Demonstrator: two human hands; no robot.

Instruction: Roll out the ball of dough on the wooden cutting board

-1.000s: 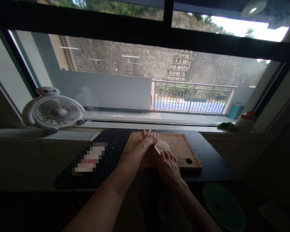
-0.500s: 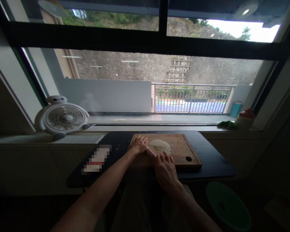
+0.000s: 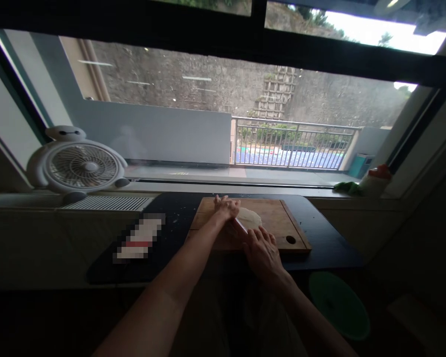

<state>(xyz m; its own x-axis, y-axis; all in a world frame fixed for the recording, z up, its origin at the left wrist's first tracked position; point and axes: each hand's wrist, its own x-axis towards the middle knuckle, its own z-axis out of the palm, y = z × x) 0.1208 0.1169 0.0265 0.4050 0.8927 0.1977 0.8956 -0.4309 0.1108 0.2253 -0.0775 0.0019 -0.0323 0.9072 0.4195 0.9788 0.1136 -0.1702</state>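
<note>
A pale sheet of dough [image 3: 251,216] lies flat on the wooden cutting board [image 3: 280,233], partly covered by my hands. A slim pinkish rolling pin [image 3: 241,227] slants across the dough's left side. My left hand [image 3: 227,207] is closed over its far end, with the fingers bent. On the near end rests my right hand [image 3: 262,245], its fingers curled over the pin towards the dough. Both ends of the pin are hidden under my hands.
The board stands on a dark table [image 3: 319,238] by the window. A blurred-out pale item [image 3: 139,238] lies at the table's left. A white fan [image 3: 83,163] stands left of the table, and a green stool [image 3: 338,305] is below right.
Both hands have moved slightly right with the rolling pin, further over the dough. The camera view has tilted and shifted downward.
</note>
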